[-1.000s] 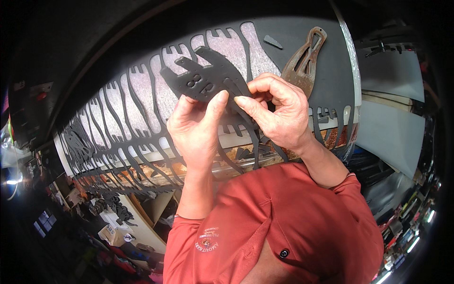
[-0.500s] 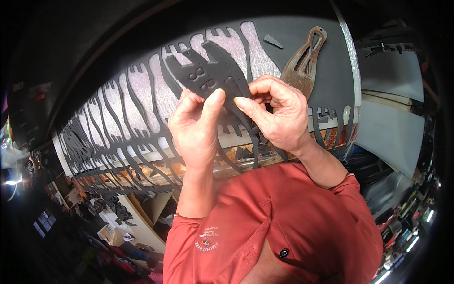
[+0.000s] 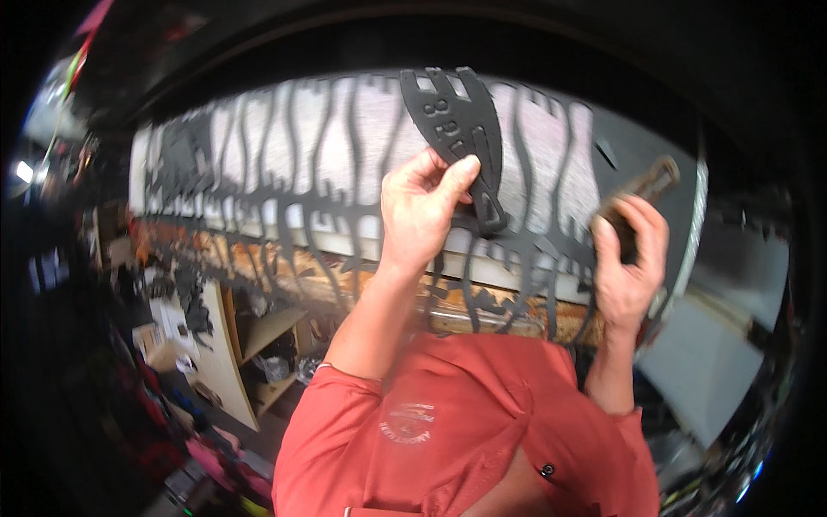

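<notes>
My left hand (image 3: 424, 207) pinches a black die-cut rubber piece (image 3: 461, 121) between thumb and fingers and holds it up over the sheet. The piece has a broad, notched far end, raised marks, slots and a narrow tail with a looped end. At the right, my right hand (image 3: 633, 258) is closed around a brownish metal cutting die (image 3: 656, 179); its far tip shows and the rest is partly behind my fingers, slightly blurred. Beneath both hands lies a black sheet (image 3: 680, 220) with a row of cut-out openings of like shape, a pale surface (image 3: 370, 159) showing through.
Thin black strips of the sheet (image 3: 469, 276) hang over the worn near edge of the board. A small dark scrap (image 3: 606, 155) lies beside the die. A dark machine beam (image 3: 388, 43) spans the far side. White panels (image 3: 711, 366) stand at right, an open wooden shelf (image 3: 250, 345) at lower left.
My right hand has let go of the black piece, moved right and closed on the cutting die. My left hand keeps the piece, now turned more upright. The view has shifted.
</notes>
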`<state>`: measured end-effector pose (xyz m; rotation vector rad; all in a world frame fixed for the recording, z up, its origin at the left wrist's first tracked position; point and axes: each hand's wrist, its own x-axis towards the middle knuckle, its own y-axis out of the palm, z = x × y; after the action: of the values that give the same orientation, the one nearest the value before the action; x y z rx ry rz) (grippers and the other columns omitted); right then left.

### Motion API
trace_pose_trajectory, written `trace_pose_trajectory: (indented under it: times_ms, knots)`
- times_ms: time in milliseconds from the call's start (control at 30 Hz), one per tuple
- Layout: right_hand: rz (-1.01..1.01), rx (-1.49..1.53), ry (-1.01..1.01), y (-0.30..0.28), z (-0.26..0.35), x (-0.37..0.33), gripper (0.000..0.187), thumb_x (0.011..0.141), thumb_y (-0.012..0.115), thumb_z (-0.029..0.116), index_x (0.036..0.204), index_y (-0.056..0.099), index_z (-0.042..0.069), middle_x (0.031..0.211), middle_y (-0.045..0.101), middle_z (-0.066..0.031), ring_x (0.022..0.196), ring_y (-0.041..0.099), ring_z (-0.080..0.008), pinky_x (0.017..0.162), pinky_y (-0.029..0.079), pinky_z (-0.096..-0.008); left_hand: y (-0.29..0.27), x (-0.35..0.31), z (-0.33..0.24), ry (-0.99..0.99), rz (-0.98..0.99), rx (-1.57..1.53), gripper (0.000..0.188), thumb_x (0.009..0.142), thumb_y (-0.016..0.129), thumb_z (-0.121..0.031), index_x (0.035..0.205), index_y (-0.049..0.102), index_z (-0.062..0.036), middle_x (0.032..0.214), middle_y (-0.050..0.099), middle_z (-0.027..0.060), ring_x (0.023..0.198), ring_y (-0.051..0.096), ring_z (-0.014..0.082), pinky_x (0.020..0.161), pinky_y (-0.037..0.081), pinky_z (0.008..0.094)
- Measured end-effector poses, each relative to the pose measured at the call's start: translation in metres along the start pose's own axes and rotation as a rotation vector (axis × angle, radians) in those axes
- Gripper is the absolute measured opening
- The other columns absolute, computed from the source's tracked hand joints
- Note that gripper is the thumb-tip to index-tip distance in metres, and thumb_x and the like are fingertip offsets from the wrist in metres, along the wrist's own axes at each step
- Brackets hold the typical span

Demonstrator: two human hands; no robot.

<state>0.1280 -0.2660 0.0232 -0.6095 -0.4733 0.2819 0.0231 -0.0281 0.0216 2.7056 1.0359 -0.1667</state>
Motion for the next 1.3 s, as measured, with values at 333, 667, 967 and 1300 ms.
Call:
trace_pose_trajectory:
  times_ms: [333, 667, 967, 1300]
  knots:
    - [0.067, -0.153, 0.109, 0.011, -0.025, -0.032, 0.061, 0.09, 0.084, 0.015, 0.145, 0.059, 0.003, 0.164, 0.04, -0.0226, 0.149, 0.044, -0.0407, 0.12, 0.041, -0.0494, -0.222, 0.089, -0.046, 0.345, -0.581, 0.752, 0.046, 0.095, 0.082, -0.02, 0.132, 0.07, 0.004, 0.092, 0.076, 0.0061, 0.078, 0.071, 0.0143, 0.074, 0.059, 0.0308]
    - [-0.072, -0.26, 0.037, 0.026, -0.032, -0.027, 0.052, 0.083, 0.081, 0.008, 0.133, 0.066, 0.004, 0.157, 0.045, -0.0218, 0.143, 0.05, -0.0403, 0.115, 0.046, -0.0478, -0.39, 0.142, -0.065, 0.295, -0.805, 1.408, 0.067, 0.096, 0.076, -0.046, 0.142, 0.067, 0.0011, 0.142, 0.068, 0.0248, 0.133, 0.064, 0.0395, 0.114, 0.049, 0.0459]
    - [0.072, -0.4, 0.073, -0.04, -0.057, -0.012, 0.078, 0.082, 0.082, 0.023, 0.146, 0.054, -0.013, 0.144, 0.058, -0.0319, 0.132, 0.056, -0.0471, 0.112, 0.047, -0.0494, -0.135, 0.097, 0.001, 0.374, -0.063, 0.744, 0.036, 0.106, 0.07, -0.019, 0.139, 0.071, -0.0047, 0.138, 0.072, 0.0157, 0.13, 0.066, 0.0244, 0.111, 0.052, 0.0375]
    - [0.175, -0.186, 0.076, -0.088, -0.079, 0.019, 0.077, 0.077, 0.083, 0.006, 0.15, 0.059, 0.001, 0.133, 0.07, -0.0172, 0.126, 0.066, -0.0295, 0.111, 0.051, -0.0394, 0.13, 0.054, 0.053, 0.817, 0.633, 1.289, 0.059, 0.103, 0.07, -0.028, 0.153, 0.054, 0.0, 0.163, 0.048, 0.0241, 0.155, 0.04, 0.0415, 0.129, 0.033, 0.0512]
